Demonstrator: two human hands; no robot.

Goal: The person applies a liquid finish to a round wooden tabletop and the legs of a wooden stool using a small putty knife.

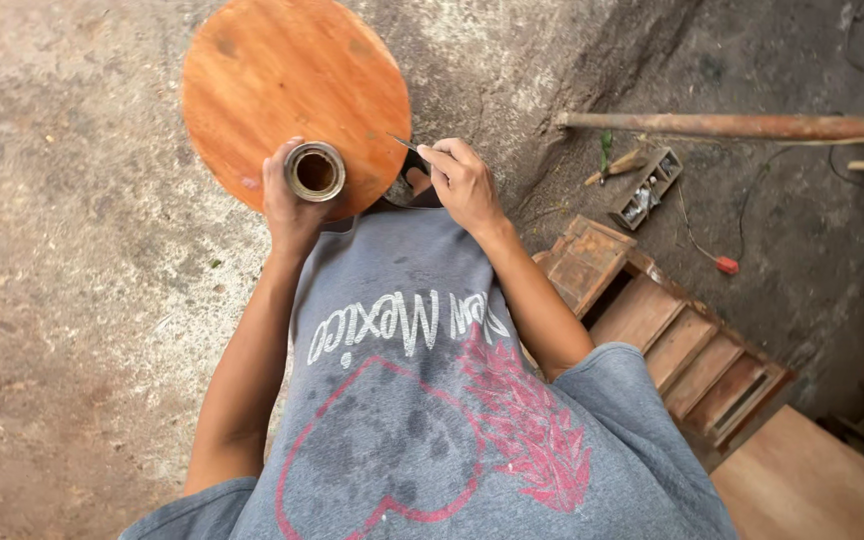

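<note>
Over the round orange-brown wooden stool top [295,100], a tin was being opened.
The left hand [290,205] gripped the small open-topped metal tin [315,171]; the right hand [464,183] pinched a thin metal blade [408,146], best kept steady and levered gently.

one round wooden top [282,90], one can [315,171]

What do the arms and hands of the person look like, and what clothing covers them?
Both arms are bare from the short sleeves down. The left hand and the right hand wear no gloves, and no rings, watch or bracelet are visible. The grey T-shirt has short sleeves that end above the elbows; its front carries white lettering and a red heart outline with a red leaf pattern.
</note>
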